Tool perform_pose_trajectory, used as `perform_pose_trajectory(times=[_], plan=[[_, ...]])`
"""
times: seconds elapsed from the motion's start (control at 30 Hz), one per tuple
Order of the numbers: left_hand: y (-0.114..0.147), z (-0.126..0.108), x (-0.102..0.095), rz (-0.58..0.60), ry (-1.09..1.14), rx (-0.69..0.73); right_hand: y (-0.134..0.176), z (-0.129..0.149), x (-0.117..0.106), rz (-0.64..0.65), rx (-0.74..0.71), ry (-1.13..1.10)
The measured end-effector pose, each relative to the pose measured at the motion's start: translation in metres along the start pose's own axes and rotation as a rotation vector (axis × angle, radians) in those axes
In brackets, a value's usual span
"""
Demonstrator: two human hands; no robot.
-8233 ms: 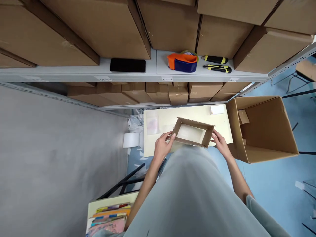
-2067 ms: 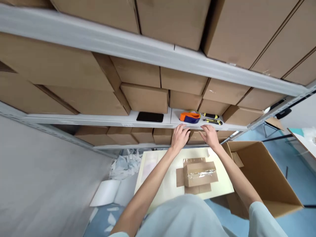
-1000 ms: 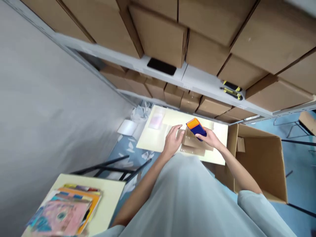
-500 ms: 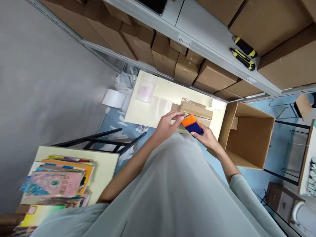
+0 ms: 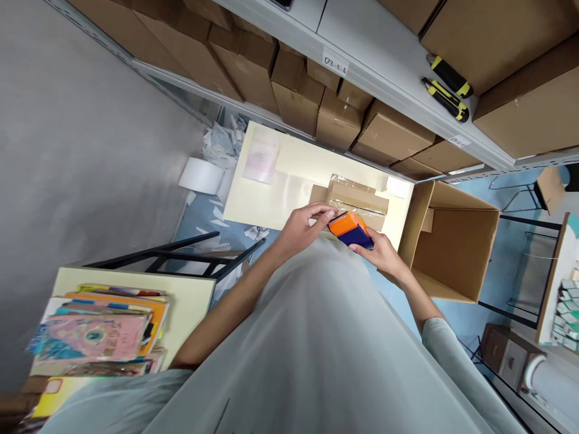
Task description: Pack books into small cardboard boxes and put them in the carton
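Note:
My right hand (image 5: 379, 248) is closed round the lower right end of a small orange and dark blue box (image 5: 350, 230), held tilted above my lap. My left hand (image 5: 305, 226) is at the box's upper left end, its thumb and fingers pinched together at the edge. The exact grip of those fingertips is partly hidden. Just behind the box, flattened brown cardboard boxes (image 5: 357, 198) with clear tape lie on a cream table (image 5: 289, 160).
A large open carton (image 5: 456, 247) stands to the right. Shelves with brown boxes (image 5: 339, 123) run overhead, with two yellow and black utility knives (image 5: 447, 99) on one. At the left, booklets (image 5: 94, 337) are piled on another table. Paper scraps (image 5: 224, 144) lie by the wall.
The box has tilted slightly, and its orange end has moved a little left and down. Both hands stay on it, while the whole view has shifted slightly.

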State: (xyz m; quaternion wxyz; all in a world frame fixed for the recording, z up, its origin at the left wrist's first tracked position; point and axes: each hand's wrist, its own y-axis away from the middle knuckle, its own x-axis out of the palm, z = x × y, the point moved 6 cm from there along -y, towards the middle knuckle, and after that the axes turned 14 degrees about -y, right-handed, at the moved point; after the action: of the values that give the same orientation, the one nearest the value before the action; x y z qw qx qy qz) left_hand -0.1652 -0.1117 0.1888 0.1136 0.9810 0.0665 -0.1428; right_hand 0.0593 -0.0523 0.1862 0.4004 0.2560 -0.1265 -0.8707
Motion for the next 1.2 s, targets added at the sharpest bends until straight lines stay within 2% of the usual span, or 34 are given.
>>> perform_pose_trajectory(times=[0.13, 0.3, 0.4, 0.67, 0.9, 1.07, 1.2], plan=[[0.000, 0.003, -0.002, 0.002, 0.033, -0.038, 0.004, 0.008, -0.001, 0.029, -0.006, 0.036], [0.002, 0.004, -0.001, 0.153, 0.158, -0.085, 0.007, 0.015, -0.003, 0.036, -0.055, 0.108], [0.006, -0.001, -0.005, 0.200, 0.163, -0.085, 0.009, 0.019, -0.005, 0.029, -0.106, 0.151], [0.012, -0.028, -0.023, 0.211, 0.075, 0.058, 0.018, 0.036, -0.005, 0.050, -0.291, 0.256], [0.024, -0.051, -0.037, 0.227, 0.010, 0.145, 0.029, 0.047, -0.008, 0.004, -0.448, 0.306], [0.026, -0.054, -0.041, 0.226, -0.011, 0.151, 0.031, 0.049, -0.010, -0.008, -0.522, 0.299], [0.025, -0.052, -0.040, 0.198, -0.009, 0.120, 0.031, 0.048, -0.010, 0.003, -0.516, 0.311]])
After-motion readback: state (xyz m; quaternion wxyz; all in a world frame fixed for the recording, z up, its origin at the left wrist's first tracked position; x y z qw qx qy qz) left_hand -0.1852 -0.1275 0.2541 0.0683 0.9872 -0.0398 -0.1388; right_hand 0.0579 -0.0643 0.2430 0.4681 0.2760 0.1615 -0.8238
